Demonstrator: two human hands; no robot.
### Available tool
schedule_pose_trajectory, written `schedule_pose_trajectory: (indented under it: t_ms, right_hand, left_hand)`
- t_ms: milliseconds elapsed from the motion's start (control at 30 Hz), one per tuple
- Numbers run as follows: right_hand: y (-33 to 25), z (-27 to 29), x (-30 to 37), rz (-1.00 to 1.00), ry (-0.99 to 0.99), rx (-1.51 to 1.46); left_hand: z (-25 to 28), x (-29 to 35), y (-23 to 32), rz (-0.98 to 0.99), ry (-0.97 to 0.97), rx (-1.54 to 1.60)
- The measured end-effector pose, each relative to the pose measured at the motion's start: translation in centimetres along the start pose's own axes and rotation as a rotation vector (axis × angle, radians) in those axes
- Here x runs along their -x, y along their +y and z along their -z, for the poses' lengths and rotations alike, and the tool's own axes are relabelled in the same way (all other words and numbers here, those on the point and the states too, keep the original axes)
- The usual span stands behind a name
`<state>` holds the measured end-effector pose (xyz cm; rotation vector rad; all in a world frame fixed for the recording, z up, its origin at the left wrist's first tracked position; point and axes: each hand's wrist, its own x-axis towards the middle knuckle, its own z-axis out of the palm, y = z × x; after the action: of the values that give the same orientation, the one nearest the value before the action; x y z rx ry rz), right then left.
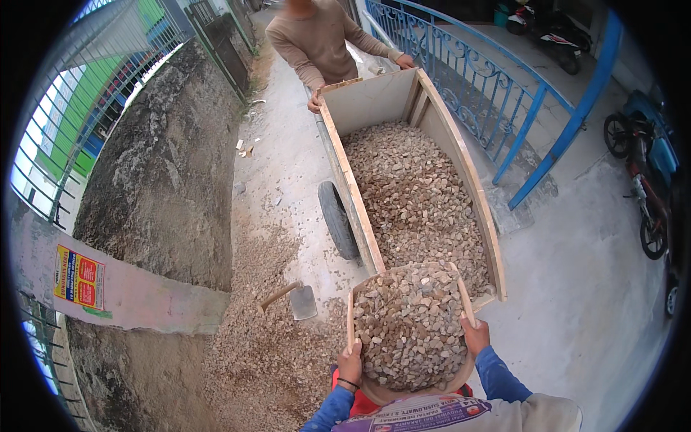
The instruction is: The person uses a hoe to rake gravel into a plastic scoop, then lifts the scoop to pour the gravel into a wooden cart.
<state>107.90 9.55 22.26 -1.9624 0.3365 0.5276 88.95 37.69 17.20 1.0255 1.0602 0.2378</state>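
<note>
- At the near end of the long wooden cart point(425, 108), our left hand point(350, 362) has its fingers curled shut around the left edge of the shallow scoop-shaped basket heaped with brown gravel point(409, 327).
- Our right hand point(475, 335) is clamped the same way on the basket's right edge, thumb over the rim.
- Between both hands, the basket is held up in front of our chest, its far lip just over the cart's near end board.
- Beyond that board, the cart bed already carries a deep layer of the same gravel point(417, 194).
- At the cart's far end, another person point(317, 39) rests both hands on its corners.
- Left of the cart's black wheel point(337, 219), a short-handled metal hoe point(295, 297) lies on the loose gravel pile point(266, 345) on the ground.
- We judge the heaped load could slide sideways if one hand dips, spilling stones past the cart's side wall.
- A sudden tip could also make the cart lurch toward the person at the far end.
</note>
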Motion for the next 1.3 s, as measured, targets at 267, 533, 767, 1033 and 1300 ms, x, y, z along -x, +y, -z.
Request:
schedule_pose_trajectory:
  t_ms: [267, 533, 767, 1033, 1300]
  right_hand:
    - [-4.6, 1.9, -6.9, 0.002, 0.271, -0.176]
    - [-21.9, 3.3, -23.6, -0.204, -0.06, 0.203]
    - [-42.2, 1.4, -39.2, -0.044, -0.239, 0.487]
    - [-48.3, 0.5, -50.0, 0.159, -0.301, 0.873]
    - [-56.4, -3.0, -47.8, -0.004, -0.405, 0.346]
  left_hand:
    - [-12.4, -8.8, 9.0, 0.117, -0.245, -0.155]
    - [-19.6, -24.6, 18.0, 0.581, -0.42, -0.014]
    - [-24.3, -36.3, 25.5, 0.755, -0.538, 0.363]
    - [-26.9, -41.9, 27.1, 0.798, -0.46, 0.469]
    - [-28.1, -44.0, 30.1, 0.718, -0.468, 0.564]
